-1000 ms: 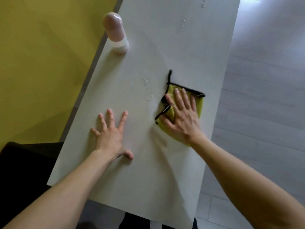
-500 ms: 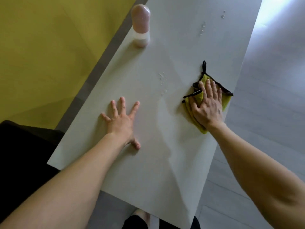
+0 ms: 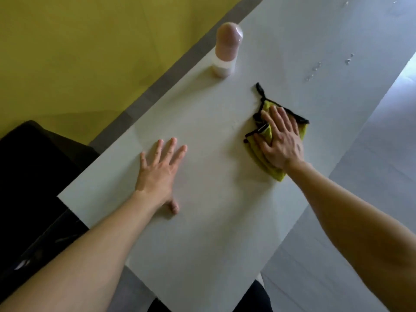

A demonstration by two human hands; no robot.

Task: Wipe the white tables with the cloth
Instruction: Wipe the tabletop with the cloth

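Tabletop [image 3: 213, 221] white against yellow wall [image 3: 78, 52], left hand [image 3: 157, 174] splayed flat, right hand [image 3: 281, 143] flat on cloth [image 3: 272, 173].

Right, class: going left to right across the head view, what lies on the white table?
Left hand → bottle → cloth, pressed flat by the right hand → water drops.

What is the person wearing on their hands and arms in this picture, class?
Nothing that shows. The left hand and right hand are bare, with no gloves, rings or bracelets visible. The left forearm and right forearm are uncovered to the frame's edge: no sleeve, watch or marking.
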